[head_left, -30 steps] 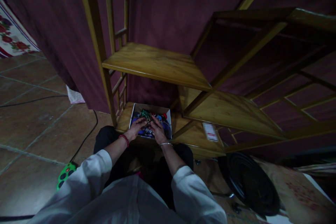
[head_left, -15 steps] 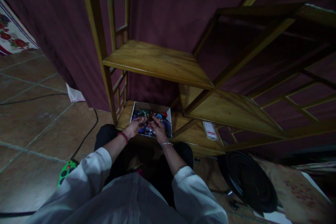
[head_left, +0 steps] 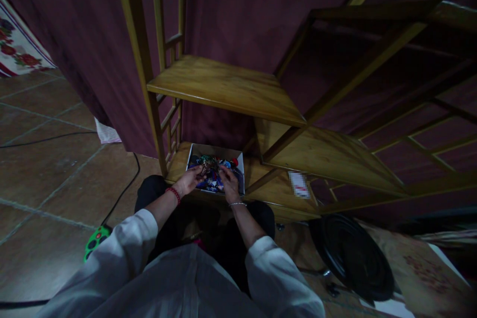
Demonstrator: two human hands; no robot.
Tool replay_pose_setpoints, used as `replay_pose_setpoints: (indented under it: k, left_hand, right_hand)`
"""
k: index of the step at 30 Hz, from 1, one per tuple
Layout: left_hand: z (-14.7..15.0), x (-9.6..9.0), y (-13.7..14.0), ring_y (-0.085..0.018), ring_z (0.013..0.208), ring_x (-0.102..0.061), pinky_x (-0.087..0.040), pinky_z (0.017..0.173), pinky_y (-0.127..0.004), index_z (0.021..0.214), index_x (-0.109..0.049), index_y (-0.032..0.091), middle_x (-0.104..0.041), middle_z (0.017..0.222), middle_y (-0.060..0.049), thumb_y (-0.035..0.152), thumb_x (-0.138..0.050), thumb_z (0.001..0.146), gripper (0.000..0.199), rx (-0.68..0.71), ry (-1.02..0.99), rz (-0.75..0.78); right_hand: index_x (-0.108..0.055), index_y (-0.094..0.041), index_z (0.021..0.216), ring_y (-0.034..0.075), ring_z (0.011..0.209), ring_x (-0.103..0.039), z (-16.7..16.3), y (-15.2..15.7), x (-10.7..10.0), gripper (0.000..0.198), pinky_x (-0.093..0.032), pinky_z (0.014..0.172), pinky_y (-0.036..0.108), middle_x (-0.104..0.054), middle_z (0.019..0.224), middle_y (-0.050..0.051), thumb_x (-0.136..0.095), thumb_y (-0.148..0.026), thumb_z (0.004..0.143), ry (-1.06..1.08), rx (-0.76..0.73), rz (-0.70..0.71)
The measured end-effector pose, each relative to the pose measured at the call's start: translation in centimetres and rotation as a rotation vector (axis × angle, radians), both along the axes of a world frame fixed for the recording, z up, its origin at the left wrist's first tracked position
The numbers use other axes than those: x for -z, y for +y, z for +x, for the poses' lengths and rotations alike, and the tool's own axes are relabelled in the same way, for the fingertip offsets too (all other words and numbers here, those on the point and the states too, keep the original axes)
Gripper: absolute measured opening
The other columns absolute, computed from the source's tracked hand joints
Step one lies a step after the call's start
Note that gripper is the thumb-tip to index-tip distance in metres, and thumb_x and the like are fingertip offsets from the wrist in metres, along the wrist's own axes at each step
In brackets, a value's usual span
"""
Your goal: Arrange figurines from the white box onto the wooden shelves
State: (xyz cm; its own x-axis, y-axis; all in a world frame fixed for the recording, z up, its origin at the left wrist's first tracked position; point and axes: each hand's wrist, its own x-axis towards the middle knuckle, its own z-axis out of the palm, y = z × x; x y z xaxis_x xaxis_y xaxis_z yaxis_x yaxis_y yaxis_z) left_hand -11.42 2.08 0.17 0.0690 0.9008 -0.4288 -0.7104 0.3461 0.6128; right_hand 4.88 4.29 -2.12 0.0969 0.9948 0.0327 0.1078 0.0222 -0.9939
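Note:
A white open box [head_left: 243, 171] full of small mixed items stands on the lowest wooden shelf, between my knees. Over its middle, my left hand [head_left: 191, 179] has its fingers closed on a tangled brown and green bundle [head_left: 208, 163], whose kind I cannot make out. My right hand [head_left: 229, 180] is at the bundle's right side, thumb and fingertips pinched together on part of it. A red round item [head_left: 235, 162] lies at the box's back right corner. Blue and dark pieces fill the space below my fingers.
A wooden shelf board [head_left: 223, 87] juts out above the box. A slanted post [head_left: 283, 144] stands to its right, near a white packet [head_left: 298, 185]. A green power strip [head_left: 97, 241] lies on the floor at left, and a round black object [head_left: 352, 258] stands at right.
My right hand has shifted slightly right and its fingers have drawn together at the bundle. My left hand stays nearly in place, still holding it.

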Motion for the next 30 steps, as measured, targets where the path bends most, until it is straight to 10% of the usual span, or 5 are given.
replay_pose_setpoints:
  k: [30]
  left_hand:
    - [-0.5,1.1,0.3,-0.011,0.066,-0.061,-0.05,0.062,-0.022,0.077,-0.059,0.012,-0.065,0.075,-0.005,0.01,-0.056,0.079,0.005,0.037,0.044,-0.062]
  right_hand:
    - [-0.064,-0.022,0.105,0.016,0.068,-0.061,0.4,0.3,2.7,0.044,-0.05,0.067,0.031,-0.067,0.089,0.003,-0.064,-0.034,0.063,-0.11,-0.086,-0.11]
